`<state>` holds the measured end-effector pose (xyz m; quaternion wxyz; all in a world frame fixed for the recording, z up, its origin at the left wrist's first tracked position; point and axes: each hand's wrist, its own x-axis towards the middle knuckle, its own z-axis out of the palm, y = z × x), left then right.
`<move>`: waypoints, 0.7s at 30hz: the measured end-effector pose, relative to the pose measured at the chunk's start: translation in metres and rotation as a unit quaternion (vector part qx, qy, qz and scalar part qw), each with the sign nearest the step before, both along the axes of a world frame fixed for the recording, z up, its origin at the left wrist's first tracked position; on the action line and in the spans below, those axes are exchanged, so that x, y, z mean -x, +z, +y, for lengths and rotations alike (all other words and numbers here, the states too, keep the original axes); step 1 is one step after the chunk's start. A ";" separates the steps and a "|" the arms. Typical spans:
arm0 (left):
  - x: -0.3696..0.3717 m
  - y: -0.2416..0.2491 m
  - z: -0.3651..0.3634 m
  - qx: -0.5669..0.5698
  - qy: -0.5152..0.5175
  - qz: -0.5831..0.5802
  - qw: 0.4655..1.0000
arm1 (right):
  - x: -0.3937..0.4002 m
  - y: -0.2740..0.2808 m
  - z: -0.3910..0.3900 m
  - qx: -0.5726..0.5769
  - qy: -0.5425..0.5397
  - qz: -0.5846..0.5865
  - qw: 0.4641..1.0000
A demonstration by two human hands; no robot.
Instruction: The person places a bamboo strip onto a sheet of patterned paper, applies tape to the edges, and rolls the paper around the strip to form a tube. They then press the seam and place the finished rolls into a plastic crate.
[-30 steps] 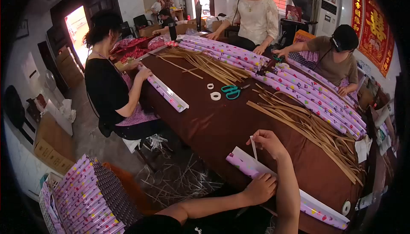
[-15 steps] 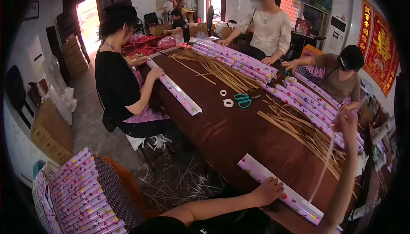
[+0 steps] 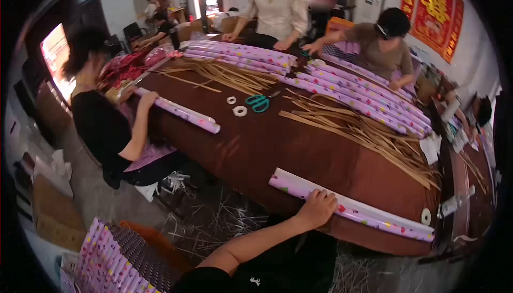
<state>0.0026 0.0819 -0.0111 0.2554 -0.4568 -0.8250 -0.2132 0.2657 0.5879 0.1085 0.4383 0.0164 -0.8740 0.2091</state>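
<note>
My left hand [image 3: 318, 208] lies with curled fingers over a floral paper roll [image 3: 374, 219], gripping it near its middle. The roll is lilac with small pink, red and green prints, and its long white edge faces up. It rests slantwise along the near edge of the brown-covered table [image 3: 251, 159]. My right hand is out of view. Near the roll's right end a white tape roll [image 3: 425, 216] sits on the table.
Brown strips [image 3: 368, 135] and stacked floral rolls [image 3: 358, 92] lie across the table. Teal scissors [image 3: 258, 103] lie beside two white tape rolls [image 3: 239, 111]. At left a person [image 3: 104, 127] handles another roll; more people work opposite. A bundle of finished rolls [image 3: 115, 261] stands lower left.
The view has swung to the right. My right hand, raised earlier with a pale strip stretching down to the roll, has left the view. My left hand stays on the roll.
</note>
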 end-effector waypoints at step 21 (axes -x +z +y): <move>-0.003 0.013 0.001 0.006 -0.034 -0.041 0.999 | 0.260 0.201 -0.093 -0.071 -0.137 -0.114 0.982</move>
